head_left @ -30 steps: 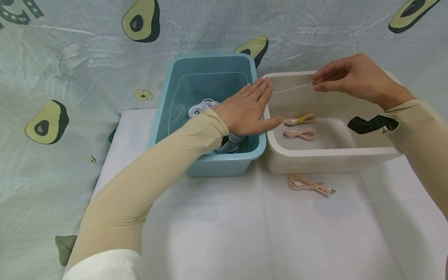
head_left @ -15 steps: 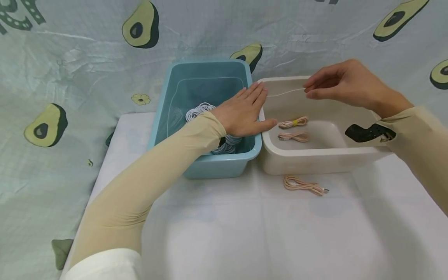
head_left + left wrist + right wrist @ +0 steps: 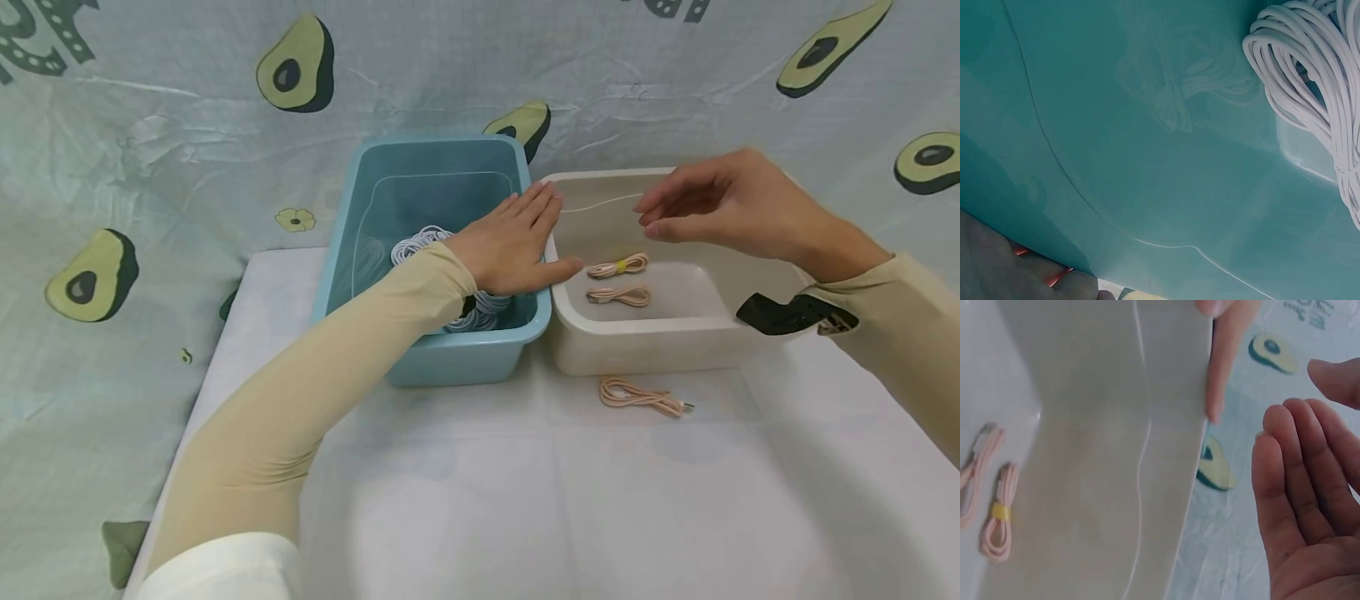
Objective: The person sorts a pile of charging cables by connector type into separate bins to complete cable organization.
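Note:
My left hand [image 3: 513,246] lies palm down with straight fingers across the adjoining rims of the blue bin [image 3: 341,242] and the beige bin [image 3: 645,354]. White coiled cables [image 3: 420,242] sit in the blue bin, partly hidden under that hand and forearm. My right hand [image 3: 738,204] hovers above the back of the beige bin, thumb apart from the bent fingers. The right wrist view shows its palm bare. Below it, a pink cable with a yellow tie [image 3: 618,266] and another pink cable [image 3: 619,296] lie in the beige bin's left part.
Another coiled pink cable [image 3: 641,396] lies on the white-covered table [image 3: 450,492] just in front of the beige bin. An avocado-print cloth [image 3: 420,67] hangs directly behind both bins. The two bins stand side by side.
The head view has shifted, so the scene sits slightly farther left and lower. My right thumb has spread away from its fingertips. The left hand keeps its place on the rims.

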`<move>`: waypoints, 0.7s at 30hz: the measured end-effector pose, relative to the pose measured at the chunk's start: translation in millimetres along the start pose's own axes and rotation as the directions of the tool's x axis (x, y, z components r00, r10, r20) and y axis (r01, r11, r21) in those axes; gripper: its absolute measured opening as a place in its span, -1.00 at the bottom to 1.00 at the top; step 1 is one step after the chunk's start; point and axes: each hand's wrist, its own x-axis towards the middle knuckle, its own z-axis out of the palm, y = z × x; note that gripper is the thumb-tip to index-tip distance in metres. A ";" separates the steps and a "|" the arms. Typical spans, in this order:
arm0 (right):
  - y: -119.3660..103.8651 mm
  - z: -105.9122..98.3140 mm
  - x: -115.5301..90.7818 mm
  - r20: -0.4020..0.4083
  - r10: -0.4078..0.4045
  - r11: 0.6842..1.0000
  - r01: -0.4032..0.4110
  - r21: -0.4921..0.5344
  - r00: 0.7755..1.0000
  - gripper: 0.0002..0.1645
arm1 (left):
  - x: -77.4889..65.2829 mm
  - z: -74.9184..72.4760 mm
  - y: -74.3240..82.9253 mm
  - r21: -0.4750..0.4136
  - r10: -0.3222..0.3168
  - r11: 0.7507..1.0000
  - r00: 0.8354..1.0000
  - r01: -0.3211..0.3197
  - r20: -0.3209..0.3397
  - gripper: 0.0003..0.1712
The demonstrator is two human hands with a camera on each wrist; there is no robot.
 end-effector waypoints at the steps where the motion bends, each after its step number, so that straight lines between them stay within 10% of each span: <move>1: -1.8 0.4 -1.6 0.000 -0.009 1.000 0.009 -0.006 1.000 -0.72 | 0.2 0.3 -0.2 0.001 -0.001 1.000 1.000 0.001 -0.002 0.08; 11: -16.0 10.4 -19.0 -0.002 -0.131 0.989 0.131 -0.075 0.991 -0.71 | 0.9 1.7 -0.5 0.010 -0.003 1.000 1.000 0.003 -0.009 0.06; 21: -21.2 22.3 -34.9 0.072 -0.381 0.923 0.376 0.076 0.922 -0.61 | 1.1 0.9 -1.0 -0.007 0.002 1.000 1.000 -0.002 0.003 0.03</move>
